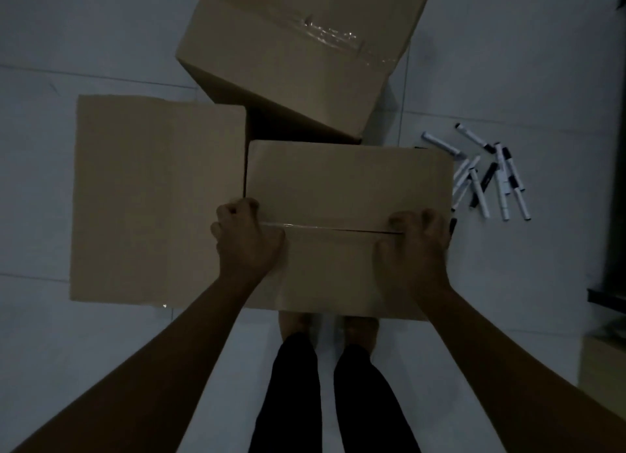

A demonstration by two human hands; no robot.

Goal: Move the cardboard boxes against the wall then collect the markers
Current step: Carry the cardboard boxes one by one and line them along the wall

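Note:
Three cardboard boxes stand on the pale tiled floor in a dim room. The nearest box (345,188) is just in front of my feet, with a taped seam across its top. My left hand (245,237) grips its left edge at the seam, fingers curled. My right hand (415,240) grips its right edge the same way. A second box (155,198) stands to its left, touching it. A third box (298,56), sealed with clear tape, sits behind at an angle. Several white markers with black caps (487,174) lie scattered on the floor right of the nearest box.
A dark piece of furniture (614,181) runs along the right edge of the view. A light wooden object (603,361) sits at the lower right. My legs (325,385) and feet stand directly behind the nearest box. Bare floor tiles (67,39) spread to the far left.

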